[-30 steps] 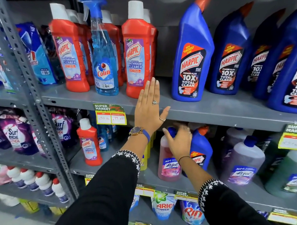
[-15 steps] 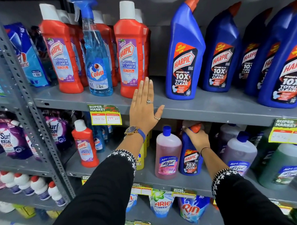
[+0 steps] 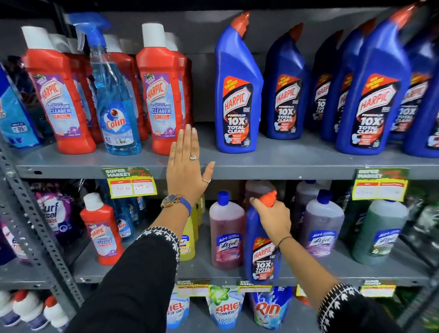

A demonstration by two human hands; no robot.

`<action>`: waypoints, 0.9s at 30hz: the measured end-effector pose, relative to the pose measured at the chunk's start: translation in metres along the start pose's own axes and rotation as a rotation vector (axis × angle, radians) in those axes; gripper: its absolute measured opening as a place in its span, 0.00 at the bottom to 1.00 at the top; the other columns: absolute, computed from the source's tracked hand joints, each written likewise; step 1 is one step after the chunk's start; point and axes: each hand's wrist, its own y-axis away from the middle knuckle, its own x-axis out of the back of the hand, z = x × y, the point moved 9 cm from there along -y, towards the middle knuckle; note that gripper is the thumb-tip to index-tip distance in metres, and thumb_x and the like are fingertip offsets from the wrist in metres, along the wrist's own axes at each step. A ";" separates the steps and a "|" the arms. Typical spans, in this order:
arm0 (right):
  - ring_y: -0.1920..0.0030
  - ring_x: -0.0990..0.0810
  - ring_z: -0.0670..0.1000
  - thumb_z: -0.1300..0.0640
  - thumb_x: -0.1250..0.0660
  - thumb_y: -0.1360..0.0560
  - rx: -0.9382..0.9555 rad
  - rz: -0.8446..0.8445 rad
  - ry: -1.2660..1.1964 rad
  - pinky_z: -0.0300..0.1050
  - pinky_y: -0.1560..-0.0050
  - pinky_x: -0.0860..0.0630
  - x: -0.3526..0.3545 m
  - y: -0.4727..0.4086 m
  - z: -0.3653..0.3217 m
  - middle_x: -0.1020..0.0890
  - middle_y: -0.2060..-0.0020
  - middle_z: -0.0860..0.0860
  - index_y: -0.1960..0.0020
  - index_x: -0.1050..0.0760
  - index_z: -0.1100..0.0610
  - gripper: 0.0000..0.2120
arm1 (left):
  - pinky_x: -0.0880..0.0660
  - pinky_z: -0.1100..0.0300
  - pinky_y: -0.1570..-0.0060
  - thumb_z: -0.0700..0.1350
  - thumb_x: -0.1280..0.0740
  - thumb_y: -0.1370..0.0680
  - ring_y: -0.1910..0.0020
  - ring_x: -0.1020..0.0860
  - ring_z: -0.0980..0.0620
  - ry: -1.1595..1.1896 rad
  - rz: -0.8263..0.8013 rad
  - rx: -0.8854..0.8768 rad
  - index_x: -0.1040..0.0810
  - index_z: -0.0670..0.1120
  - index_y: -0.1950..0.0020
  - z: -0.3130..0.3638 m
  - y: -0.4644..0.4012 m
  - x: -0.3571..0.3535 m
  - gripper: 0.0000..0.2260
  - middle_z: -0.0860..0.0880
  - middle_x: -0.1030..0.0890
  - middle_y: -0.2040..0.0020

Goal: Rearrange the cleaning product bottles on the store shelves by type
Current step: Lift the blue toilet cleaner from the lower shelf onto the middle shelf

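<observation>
My right hand [image 3: 272,215] grips the neck of a small blue Harpic toilet cleaner bottle [image 3: 262,255] at the front edge of the middle shelf, next to a pink Lizol bottle [image 3: 225,231]. My left hand [image 3: 187,167] is flat and open against the edge of the upper shelf [image 3: 288,163], holding nothing. On that upper shelf stand red Harpic bathroom cleaner bottles [image 3: 162,93], a blue Colin spray bottle [image 3: 115,105] among them, and several large blue Harpic bottles [image 3: 237,90] to the right. A small red Harpic bottle [image 3: 102,234] stands on the middle shelf at the left.
More Lizol bottles, purple [image 3: 320,225] and green [image 3: 378,232], fill the middle shelf to the right. Yellow bottles [image 3: 189,238] sit behind my left arm. Ariel [image 3: 226,309] and Rin [image 3: 268,310] pouches hang below. A grey perforated upright [image 3: 29,212] divides the left bay holding Surf Excel pouches [image 3: 52,214].
My right hand moved from behind the pink Lizol bottle to the small blue Harpic bottle, took its neck and drew it forward to the shelf's front edge. My left hand stayed on the upper shelf edge.
</observation>
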 end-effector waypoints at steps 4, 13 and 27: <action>0.58 0.23 0.57 0.43 0.29 0.31 0.041 -0.019 -0.060 0.46 0.56 0.30 0.019 0.016 -0.034 0.21 0.62 0.55 0.62 0.23 0.55 0.15 | 0.55 0.56 0.27 0.56 0.46 0.21 0.25 0.44 0.43 0.014 -0.024 0.016 0.47 0.37 0.24 -0.002 0.002 -0.001 0.32 0.39 0.41 0.24; 0.53 0.20 0.55 0.39 0.30 0.43 0.116 -0.107 -0.312 0.53 0.49 0.24 0.063 0.023 -0.129 0.17 0.56 0.53 0.64 0.22 0.52 0.18 | 0.57 0.57 0.27 0.57 0.48 0.22 0.25 0.46 0.43 0.041 -0.077 0.029 0.48 0.37 0.23 -0.002 0.000 -0.004 0.33 0.39 0.44 0.24; 0.57 0.17 0.54 0.40 0.29 0.52 0.325 -0.017 -0.410 0.48 0.48 0.20 0.154 -0.043 -0.302 0.15 0.56 0.53 0.60 0.20 0.53 0.25 | 0.57 0.57 0.28 0.57 0.47 0.22 0.26 0.44 0.42 0.040 -0.071 0.016 0.46 0.36 0.24 -0.003 -0.001 -0.003 0.33 0.37 0.41 0.25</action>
